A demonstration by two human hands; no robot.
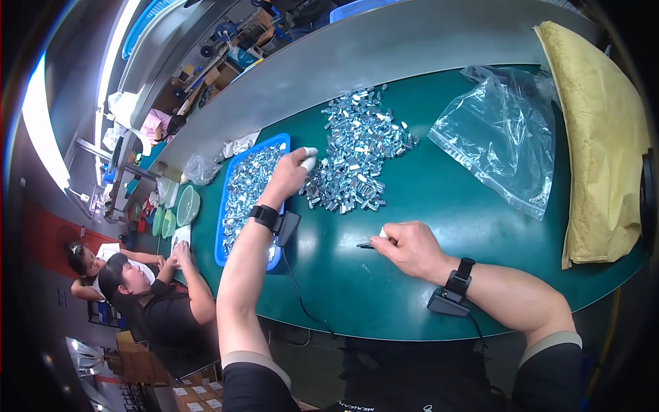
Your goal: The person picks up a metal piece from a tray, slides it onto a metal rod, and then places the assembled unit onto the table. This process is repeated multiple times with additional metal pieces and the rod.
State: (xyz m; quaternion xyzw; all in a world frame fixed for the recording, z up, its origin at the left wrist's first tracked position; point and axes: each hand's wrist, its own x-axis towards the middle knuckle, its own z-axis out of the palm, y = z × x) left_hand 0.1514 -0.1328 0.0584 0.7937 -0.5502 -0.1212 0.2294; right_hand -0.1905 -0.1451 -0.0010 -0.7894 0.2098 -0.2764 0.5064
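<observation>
My left hand (290, 172) reaches over the right rim of a blue tray (221, 237) full of small shiny metal pieces (250, 175). Its fingers are bent together at the left edge of a loose pile of similar metal pieces (357, 147), with white covers on two fingertips. Whatever those fingers hold, if anything, is too small to make out. Nearer to me and to the right, my right hand (415, 253) pinches a short, thin dark piece (364, 245) just above the green tabletop (343, 275). A white cover shows on one of its fingertips too.
A clear plastic bag (501, 137) lies at the back right, beside a large yellow padded envelope (600, 151). A grey panel (412, 44) borders the table's far side. At the left, a co-worker in black (168, 309) sits near green bowls (188, 206). A cable (298, 292) crosses the tabletop.
</observation>
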